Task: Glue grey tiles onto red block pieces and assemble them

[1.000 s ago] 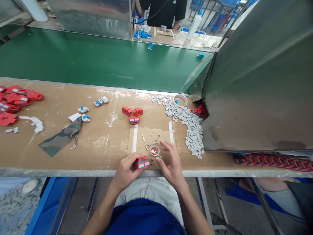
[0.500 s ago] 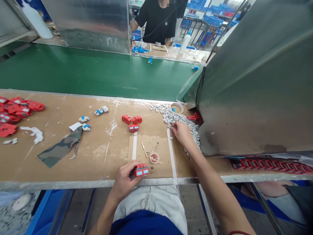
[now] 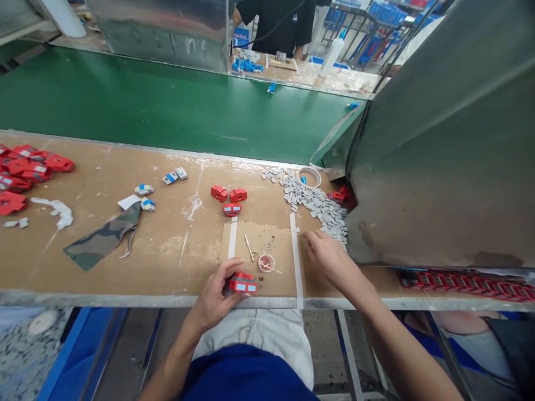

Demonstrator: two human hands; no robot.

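Note:
Near the front edge of the table, my left hand (image 3: 220, 287) grips a red toy vehicle part (image 3: 243, 283) with light blue windows and grey trim. My right hand (image 3: 325, 252) hovers over the table just left of the heap of small grey pieces (image 3: 320, 203). Its fingers are pinched together, and whatever lies between them is hidden. A small round cup (image 3: 266, 263) with thin sticks in it stands between my hands. Beside it lies a white stick (image 3: 249, 247). Three more red parts (image 3: 232, 209) sit farther back.
A pile of red parts (image 3: 33, 167) lies at the far left, near a camouflage cloth strip (image 3: 104, 238). A tape roll (image 3: 310, 177) rests at the grey heap. A metal panel (image 3: 438, 156) walls off the right. Beyond the green belt (image 3: 167, 106) a person (image 3: 284, 25) stands.
My right hand has drawn back from the edge of the grey heap toward me. My left hand keeps hold of the red toy vehicle part. The whole view has shifted slightly.

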